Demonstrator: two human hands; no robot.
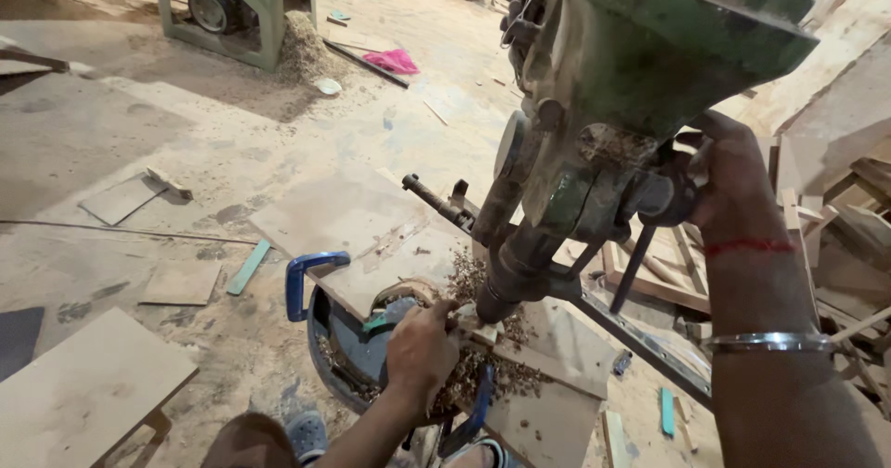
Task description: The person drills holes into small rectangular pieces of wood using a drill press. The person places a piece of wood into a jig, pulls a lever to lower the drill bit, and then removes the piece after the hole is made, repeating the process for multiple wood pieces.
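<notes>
A green drill press [640,69] fills the upper middle of the head view, its dark spindle [515,278] lowered onto a small wooden piece [475,327]. My left hand [419,347] grips that piece on the wooden work table [548,403], among wood shavings [469,278]. Higher up on the right, my right hand [733,175] is closed around the dark feed handle hub [664,197] on the machine's side. A red thread and a metal bangle [768,342] sit on that forearm.
A blue clamp handle [302,278] and a dark round bucket [339,343] sit left of the work table. Board offcuts [88,389] lie on the dusty floor. A green machine with a sawdust pile [237,8] stands far back. Stacked wooden frames [835,236] crowd the right.
</notes>
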